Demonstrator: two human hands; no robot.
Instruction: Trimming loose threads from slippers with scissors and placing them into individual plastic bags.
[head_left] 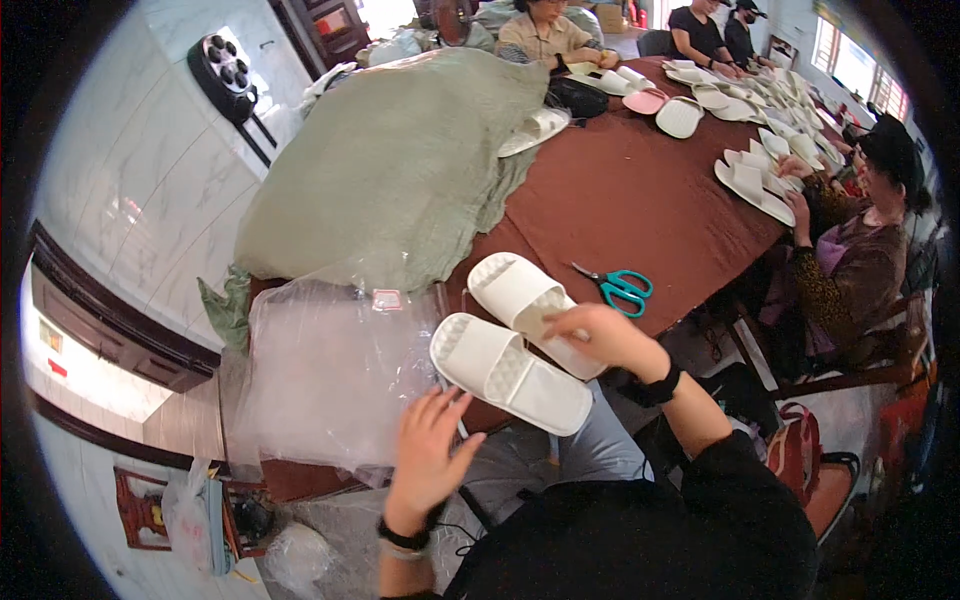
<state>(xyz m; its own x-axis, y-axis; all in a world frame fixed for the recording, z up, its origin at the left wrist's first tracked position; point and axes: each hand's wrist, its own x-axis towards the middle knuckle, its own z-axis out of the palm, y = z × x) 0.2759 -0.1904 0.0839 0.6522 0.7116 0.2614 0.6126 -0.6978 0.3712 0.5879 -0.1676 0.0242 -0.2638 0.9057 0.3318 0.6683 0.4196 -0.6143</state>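
Two cream slide slippers lie side by side at the table's near edge, soles down and straps up. My left hand is open beside the nearer slipper, fingers stretched and spread, fingertips close to its left edge. Over the farther slipper is my right hand, fingers bent and drawn together at the strap's opening. Whatever those fingers may pinch is hidden. Teal-handled scissors lie just beyond the slippers, blades pointing left.
Clear plastic bags lie left of the slippers. A big green cloth-covered heap fills the table's far left. Beyond the brown tabletop, several people handle piles of pale slippers. A red bag hangs at right.
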